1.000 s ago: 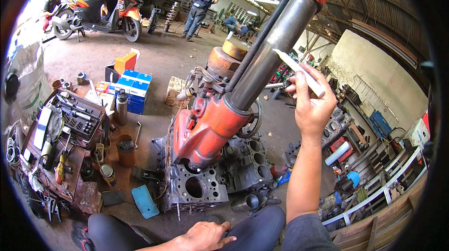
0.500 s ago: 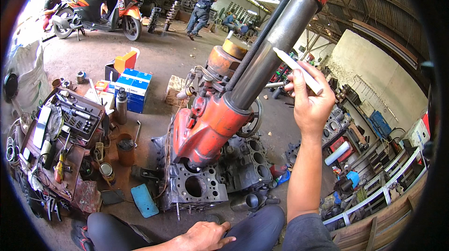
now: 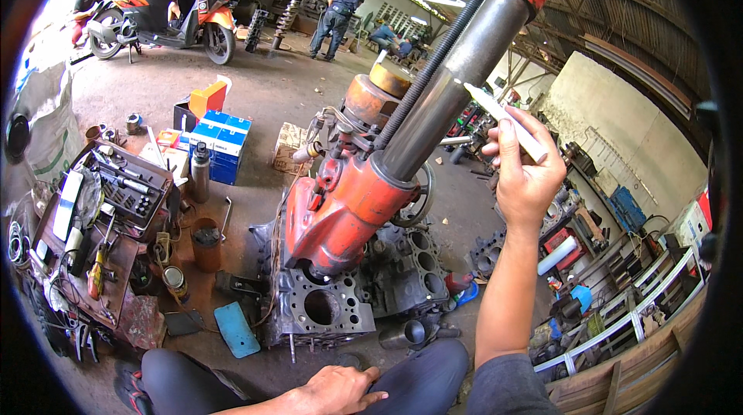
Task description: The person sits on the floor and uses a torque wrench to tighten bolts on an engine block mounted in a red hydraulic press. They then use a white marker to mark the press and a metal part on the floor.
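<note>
My right hand (image 3: 526,175) is raised at the right, its fingers closed around a white marker-like pen (image 3: 492,109). The pen's tip points up and left at the shiny steel column (image 3: 455,78) of a red boring machine (image 3: 340,218); whether it touches the metal I cannot tell. The machine leans over a grey engine block (image 3: 340,328) with an open round bore in its top. My left hand (image 3: 340,390) lies on my thigh at the bottom, fingers loosely apart and holding nothing.
A tool-laden bench (image 3: 116,276) stands left, with blue boxes (image 3: 220,144) behind it. Another engine block (image 3: 406,264) sits beside the machine. Parts and a metal rack (image 3: 619,322) fill the right. A motor scooter (image 3: 174,13) and a standing person (image 3: 339,17) are far back.
My right hand has shifted slightly right with the pen, and the tip has moved a little right along the column. My left hand stays on my thigh.
</note>
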A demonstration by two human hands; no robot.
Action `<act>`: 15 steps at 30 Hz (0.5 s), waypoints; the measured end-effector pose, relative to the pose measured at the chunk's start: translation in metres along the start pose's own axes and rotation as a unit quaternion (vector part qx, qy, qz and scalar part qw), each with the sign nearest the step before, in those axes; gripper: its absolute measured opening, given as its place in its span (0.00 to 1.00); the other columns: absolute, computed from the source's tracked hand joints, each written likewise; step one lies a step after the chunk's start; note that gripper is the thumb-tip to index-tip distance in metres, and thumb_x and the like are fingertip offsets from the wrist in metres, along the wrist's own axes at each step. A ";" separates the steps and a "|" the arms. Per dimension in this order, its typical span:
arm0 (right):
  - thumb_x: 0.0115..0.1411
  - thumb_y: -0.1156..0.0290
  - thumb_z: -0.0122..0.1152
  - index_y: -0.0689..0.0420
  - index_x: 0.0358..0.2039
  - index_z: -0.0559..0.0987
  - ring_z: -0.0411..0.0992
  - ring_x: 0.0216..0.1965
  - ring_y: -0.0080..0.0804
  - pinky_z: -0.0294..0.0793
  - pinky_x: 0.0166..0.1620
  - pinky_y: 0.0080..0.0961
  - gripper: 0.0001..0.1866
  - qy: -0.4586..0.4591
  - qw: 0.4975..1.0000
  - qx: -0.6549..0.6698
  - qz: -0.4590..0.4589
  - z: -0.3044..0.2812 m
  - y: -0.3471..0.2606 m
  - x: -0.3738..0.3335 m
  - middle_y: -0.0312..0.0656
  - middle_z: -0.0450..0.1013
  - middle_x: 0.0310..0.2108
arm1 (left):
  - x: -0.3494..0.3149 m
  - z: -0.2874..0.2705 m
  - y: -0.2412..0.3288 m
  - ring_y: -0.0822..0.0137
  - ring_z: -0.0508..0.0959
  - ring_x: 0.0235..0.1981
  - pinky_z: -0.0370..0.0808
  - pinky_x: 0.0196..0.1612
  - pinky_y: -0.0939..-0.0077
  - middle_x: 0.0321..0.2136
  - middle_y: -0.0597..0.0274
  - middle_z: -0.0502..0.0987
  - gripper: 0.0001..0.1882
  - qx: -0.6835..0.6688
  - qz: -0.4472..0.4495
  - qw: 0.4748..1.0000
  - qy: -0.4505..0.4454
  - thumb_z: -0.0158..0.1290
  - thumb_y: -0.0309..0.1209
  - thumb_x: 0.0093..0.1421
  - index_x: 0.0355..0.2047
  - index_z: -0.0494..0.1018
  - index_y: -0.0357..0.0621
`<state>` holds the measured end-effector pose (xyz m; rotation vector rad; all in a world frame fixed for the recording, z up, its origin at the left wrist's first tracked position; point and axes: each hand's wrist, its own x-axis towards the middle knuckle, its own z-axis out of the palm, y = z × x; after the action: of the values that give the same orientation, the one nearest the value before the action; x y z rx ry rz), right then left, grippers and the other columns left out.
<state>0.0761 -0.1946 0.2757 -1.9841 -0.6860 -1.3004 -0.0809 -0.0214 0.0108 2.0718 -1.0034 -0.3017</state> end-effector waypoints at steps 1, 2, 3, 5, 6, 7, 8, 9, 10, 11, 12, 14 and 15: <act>0.66 0.71 0.61 0.67 0.50 0.78 0.77 0.27 0.22 0.73 0.28 0.15 0.15 0.000 1.000 0.005 -0.001 -0.001 -0.001 0.000 0.44 0.80 0.32 | 0.000 0.001 0.000 0.40 0.82 0.31 0.78 0.34 0.49 0.26 0.39 0.80 0.26 0.002 0.002 1.000 0.003 0.53 0.53 0.63 0.40 0.73 0.38; 0.66 0.71 0.61 0.67 0.50 0.78 0.77 0.27 0.22 0.73 0.28 0.15 0.15 0.000 1.000 0.010 -0.001 -0.002 -0.002 -0.001 0.44 0.80 0.32 | 0.000 0.001 -0.001 0.41 0.82 0.31 0.78 0.33 0.49 0.25 0.39 0.80 0.26 0.001 0.004 1.000 0.004 0.53 0.53 0.63 0.40 0.73 0.38; 0.66 0.71 0.61 0.67 0.50 0.78 0.77 0.27 0.22 0.73 0.28 0.15 0.15 0.001 1.000 0.014 -0.001 -0.002 -0.003 -0.001 0.44 0.80 0.32 | 0.000 0.001 -0.001 0.41 0.82 0.31 0.78 0.33 0.49 0.25 0.40 0.80 0.26 -0.001 0.007 1.000 0.004 0.53 0.53 0.63 0.40 0.73 0.38; 0.66 0.71 0.62 0.67 0.50 0.78 0.77 0.27 0.22 0.73 0.28 0.15 0.16 -0.005 1.000 0.014 -0.002 -0.002 -0.004 0.000 0.44 0.80 0.32 | 0.001 0.002 -0.001 0.41 0.82 0.30 0.78 0.33 0.50 0.25 0.40 0.80 0.26 -0.003 0.012 1.000 0.002 0.53 0.53 0.63 0.40 0.73 0.38; 0.66 0.71 0.62 0.67 0.50 0.78 0.77 0.27 0.22 0.73 0.29 0.15 0.16 -0.007 1.000 0.015 -0.002 -0.002 -0.004 0.000 0.44 0.80 0.32 | 0.000 0.002 -0.001 0.42 0.82 0.30 0.78 0.32 0.50 0.25 0.40 0.80 0.25 -0.003 0.014 1.000 0.001 0.53 0.53 0.63 0.40 0.74 0.38; 0.66 0.71 0.62 0.67 0.50 0.78 0.77 0.27 0.22 0.73 0.29 0.15 0.16 -0.010 1.000 0.019 -0.001 -0.001 -0.004 0.001 0.44 0.80 0.32 | 0.000 0.002 -0.001 0.42 0.82 0.30 0.78 0.32 0.50 0.25 0.40 0.80 0.25 -0.004 0.015 1.000 -0.001 0.53 0.52 0.63 0.40 0.74 0.39; 0.66 0.71 0.62 0.67 0.50 0.78 0.77 0.27 0.22 0.73 0.29 0.15 0.15 -0.012 1.000 0.022 0.001 0.000 -0.004 0.002 0.44 0.80 0.32 | 0.000 0.002 -0.001 0.42 0.82 0.30 0.78 0.32 0.50 0.25 0.41 0.80 0.25 -0.002 0.016 1.000 0.002 0.53 0.53 0.63 0.40 0.74 0.39; 0.66 0.71 0.62 0.67 0.50 0.78 0.77 0.27 0.22 0.73 0.29 0.15 0.15 -0.014 1.000 0.026 0.001 0.001 -0.004 0.002 0.44 0.80 0.32 | 0.000 0.002 -0.001 0.42 0.82 0.29 0.78 0.31 0.50 0.25 0.41 0.80 0.25 0.000 0.017 1.000 0.005 0.53 0.53 0.63 0.40 0.74 0.39; 0.66 0.71 0.62 0.67 0.50 0.78 0.77 0.27 0.22 0.73 0.29 0.15 0.15 -0.016 1.000 0.025 -0.001 0.002 -0.003 0.003 0.44 0.80 0.32 | 0.000 0.002 0.000 0.42 0.82 0.29 0.78 0.31 0.50 0.25 0.41 0.80 0.26 0.003 0.018 1.000 0.008 0.53 0.53 0.63 0.39 0.73 0.39; 0.66 0.71 0.62 0.67 0.50 0.78 0.77 0.27 0.22 0.73 0.29 0.15 0.15 -0.018 1.000 0.024 -0.004 0.003 -0.003 0.004 0.44 0.80 0.32 | 0.000 0.002 0.000 0.42 0.82 0.29 0.78 0.31 0.50 0.25 0.41 0.80 0.26 0.004 0.016 1.000 0.003 0.53 0.53 0.63 0.39 0.73 0.39; 0.66 0.71 0.62 0.67 0.50 0.78 0.77 0.27 0.22 0.73 0.30 0.15 0.15 -0.019 1.000 0.022 -0.008 0.004 -0.002 0.004 0.44 0.80 0.32 | 0.000 0.001 -0.001 0.42 0.82 0.29 0.78 0.31 0.50 0.25 0.41 0.80 0.26 0.005 0.014 1.000 -0.003 0.53 0.53 0.63 0.40 0.73 0.39; 0.66 0.72 0.61 0.67 0.49 0.78 0.77 0.27 0.21 0.73 0.30 0.15 0.14 -0.023 0.999 0.018 -0.013 0.007 0.000 0.005 0.43 0.80 0.32 | 0.000 0.001 -0.001 0.42 0.82 0.29 0.78 0.31 0.50 0.24 0.41 0.80 0.26 0.008 0.013 1.000 -0.009 0.53 0.53 0.63 0.40 0.73 0.39; 0.67 0.72 0.61 0.67 0.49 0.78 0.77 0.27 0.21 0.74 0.30 0.15 0.14 -0.025 0.999 0.016 -0.015 0.007 0.001 0.006 0.43 0.80 0.32 | 0.000 0.001 -0.001 0.42 0.82 0.29 0.78 0.30 0.50 0.24 0.41 0.80 0.26 0.009 0.013 1.000 -0.010 0.53 0.53 0.63 0.40 0.73 0.38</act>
<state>0.0832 -0.1891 0.2784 -1.9930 -0.7592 -1.2544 -0.0807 -0.0216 0.0091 2.0730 -1.0481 -0.3025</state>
